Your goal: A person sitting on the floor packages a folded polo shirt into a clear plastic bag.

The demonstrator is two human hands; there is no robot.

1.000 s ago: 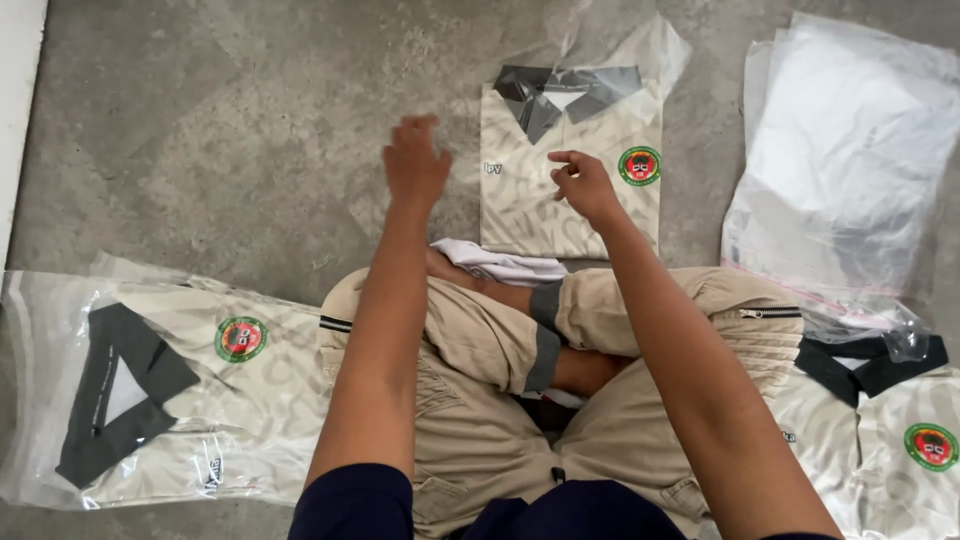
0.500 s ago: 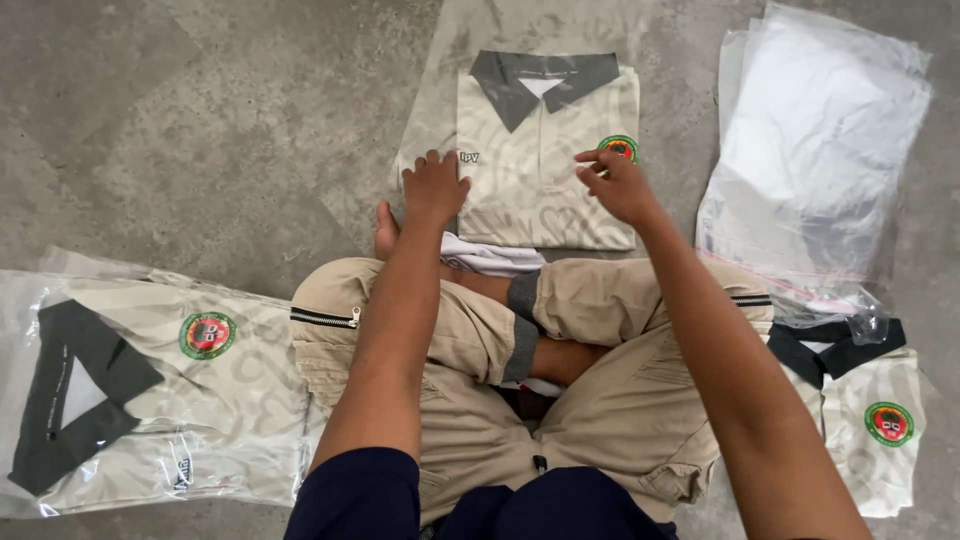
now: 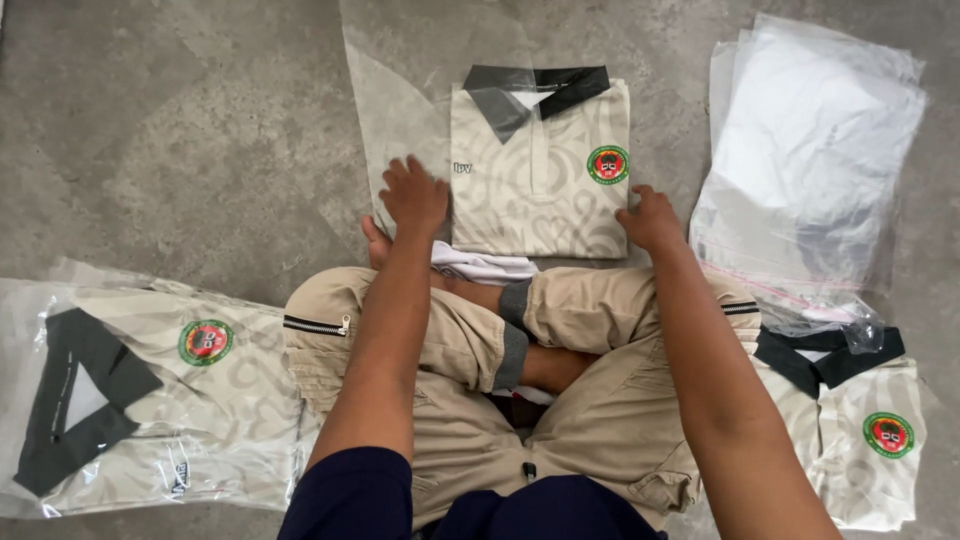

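A person is sitting cross-legged on a grey floor [image 3: 180, 150], and a folded cream shirt [image 3: 540, 185] with a dark collar is lying at twelve o'clock, just past the knees, on or partly inside a clear bag [image 3: 400, 110] that is spreading out at its eleven o'clock side. The left hand [image 3: 415, 195] is pressing flat, fingers spread, on the bag at the shirt's left lower corner; it is gripping nothing that I can make out. The right hand [image 3: 650, 218] is resting on the shirt's right lower corner, fingers curled, and whether it is pinching fabric or film I cannot tell.

Judging from the layout, the bagging is partway along: a bagged shirt [image 3: 150, 400] is lying at nine o'clock, finished, while this one is not yet sealed, and another shirt [image 3: 850, 430] is waiting at four o'clock. A stack of empty bags [image 3: 810, 170] is sitting at two o'clock.

The bag's mouth is hard to trace against the floor, the four o'clock shirt is partly under the stack, and the nine o'clock one is being cut off by the frame edge.
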